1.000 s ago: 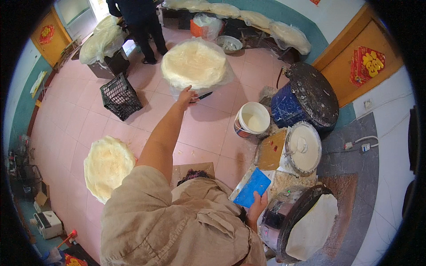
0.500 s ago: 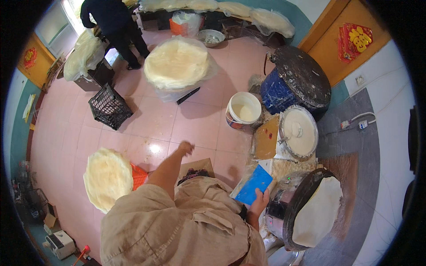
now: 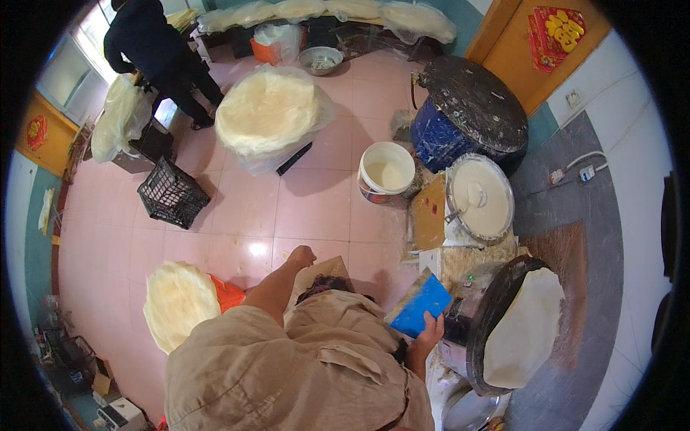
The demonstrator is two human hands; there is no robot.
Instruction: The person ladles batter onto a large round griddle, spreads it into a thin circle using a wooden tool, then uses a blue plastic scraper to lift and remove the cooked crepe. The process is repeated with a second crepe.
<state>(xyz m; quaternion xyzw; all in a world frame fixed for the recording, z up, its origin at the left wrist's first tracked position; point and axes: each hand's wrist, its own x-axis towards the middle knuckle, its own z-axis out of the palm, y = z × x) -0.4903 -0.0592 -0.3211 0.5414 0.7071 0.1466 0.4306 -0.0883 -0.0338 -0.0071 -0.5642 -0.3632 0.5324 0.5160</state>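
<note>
In the head view, our right hand (image 3: 431,330) is gripping a blue scraper (image 3: 424,305) right of centre, near a black griddle (image 3: 483,320) where a pale flatbread (image 3: 525,330) is lying, lower right. Our left hand (image 3: 302,255) is hovering mid-frame; we cannot tell its finger spread.

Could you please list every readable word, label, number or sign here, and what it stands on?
Larger red hanging on the right door: one bold gold character, legible but not copied here.
Smaller red hanging on the left door: gold markings, too small to read.
White bucket: label too small to read.
Blue scraper in the right hand: no lettering visible.
</note>
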